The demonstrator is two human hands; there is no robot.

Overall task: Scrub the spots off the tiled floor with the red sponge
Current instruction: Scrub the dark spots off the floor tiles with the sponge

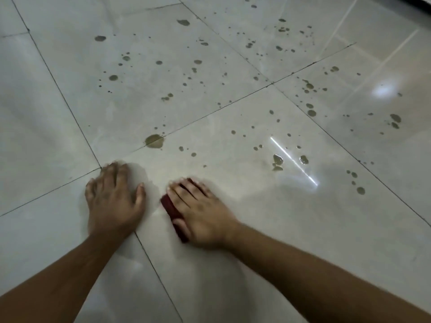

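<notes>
The glossy grey tiled floor (256, 229) fills the view, with several brown spots scattered across its far half. The biggest spot (154, 141) lies on a grout line just beyond my hands; a wet cluster of spots (278, 160) sits to the right. My right hand (200, 213) presses flat on the red sponge (172, 209), which shows along the hand's left edge and is mostly covered. My left hand (114, 199) lies flat on the tile to the left, fingers spread, holding nothing.
Dark grout lines (70, 113) cross the floor diagonally. A bright light streak (293, 160) and a glare patch (383, 90) reflect off the tiles at the right. A dark edge shows at the top right corner.
</notes>
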